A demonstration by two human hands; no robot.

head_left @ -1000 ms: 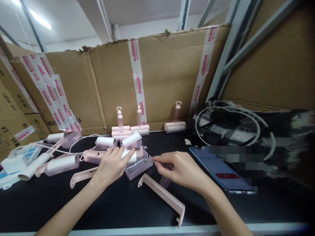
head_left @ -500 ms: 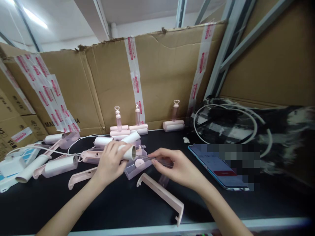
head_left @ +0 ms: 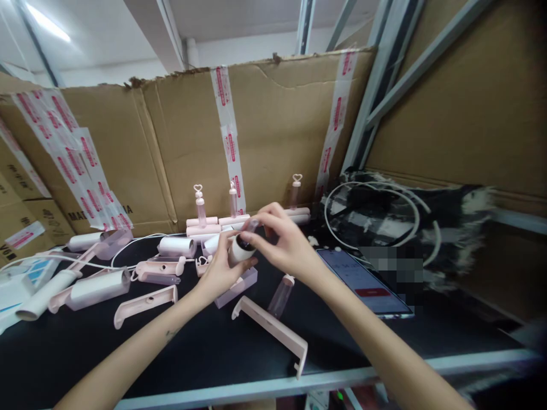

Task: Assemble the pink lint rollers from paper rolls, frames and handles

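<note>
Cardboard (head_left: pixel 273 136) walls the bench (head_left: pixel 213 359) behind the held white tube (head_left: pixel 235 254).

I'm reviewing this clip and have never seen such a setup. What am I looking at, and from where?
There is no machine here: these are a person's two bare hands, filmed by one head-worn camera looking forward and down. The left hand holds a white roll, its dark open end showing. The right hand pinches a small see-through piece at that opening; whether it reaches inside is unclear. On the black table lie a pink bracket, a clear tube and a phone. Cardboard stands behind.
</note>
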